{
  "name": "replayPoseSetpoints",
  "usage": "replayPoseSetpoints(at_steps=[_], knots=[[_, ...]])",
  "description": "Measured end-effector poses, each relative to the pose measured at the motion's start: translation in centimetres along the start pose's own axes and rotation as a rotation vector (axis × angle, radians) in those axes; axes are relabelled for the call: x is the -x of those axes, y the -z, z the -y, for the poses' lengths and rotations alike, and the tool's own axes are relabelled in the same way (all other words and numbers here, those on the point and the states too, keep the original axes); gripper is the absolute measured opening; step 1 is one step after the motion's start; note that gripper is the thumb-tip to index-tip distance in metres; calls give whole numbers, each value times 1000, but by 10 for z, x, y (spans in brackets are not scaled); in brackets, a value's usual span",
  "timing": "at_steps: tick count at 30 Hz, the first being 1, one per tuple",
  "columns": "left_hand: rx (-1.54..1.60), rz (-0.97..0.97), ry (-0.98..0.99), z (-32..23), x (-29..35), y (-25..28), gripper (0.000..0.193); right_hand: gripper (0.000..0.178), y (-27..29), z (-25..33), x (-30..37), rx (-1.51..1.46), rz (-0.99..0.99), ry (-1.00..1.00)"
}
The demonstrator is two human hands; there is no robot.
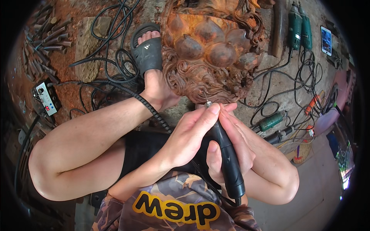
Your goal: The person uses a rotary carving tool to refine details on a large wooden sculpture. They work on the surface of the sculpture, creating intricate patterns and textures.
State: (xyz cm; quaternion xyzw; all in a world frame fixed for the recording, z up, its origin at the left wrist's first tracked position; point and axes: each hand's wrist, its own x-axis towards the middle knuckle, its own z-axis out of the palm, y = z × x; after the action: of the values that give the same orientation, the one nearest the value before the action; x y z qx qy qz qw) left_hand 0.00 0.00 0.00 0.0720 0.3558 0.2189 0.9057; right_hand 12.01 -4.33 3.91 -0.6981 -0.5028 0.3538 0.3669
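Observation:
A black rotary carving handpiece (228,163) slants across my lap, its metal collet and thin bit pointing away from me. My right hand (241,148) wraps round the body of the handpiece. Up at the collet, my left hand (189,134) closes on the front end, thumb on top. The bit reaches the near edge of a brown wood carving (192,79), which has rounded bulbs and curling, wavy strands; whether it touches the wood I cannot tell. My fingers hide part of the tool's front.
Left of the carving lies a coiled black cable (127,65), near my sandalled foot (148,48). A small control box (46,99) and a heap of carving bits or chisels (46,38) sit farther left. At right are green power tools (295,29), a phone (326,40) and tangled cords.

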Motion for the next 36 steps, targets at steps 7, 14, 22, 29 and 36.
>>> replayPoseSetpoints(at_steps=[7,14,22,29,36], knots=[[-122,8,2,2,-3,-4,52,58,31,3,-10,38,288,11],[-169,-52,52,-1,-8,-10,56,70,60,4,-25,24,647,-196],[-137,-64,72,-4,-7,-16,53,70,91,11,-60,-5,931,-256],[91,52,113,-3,-21,-35,64,68,86,11,-77,-345,482,-529],[247,-6,43,0,-27,-35,74,47,82,-1,-120,-214,689,-413]])
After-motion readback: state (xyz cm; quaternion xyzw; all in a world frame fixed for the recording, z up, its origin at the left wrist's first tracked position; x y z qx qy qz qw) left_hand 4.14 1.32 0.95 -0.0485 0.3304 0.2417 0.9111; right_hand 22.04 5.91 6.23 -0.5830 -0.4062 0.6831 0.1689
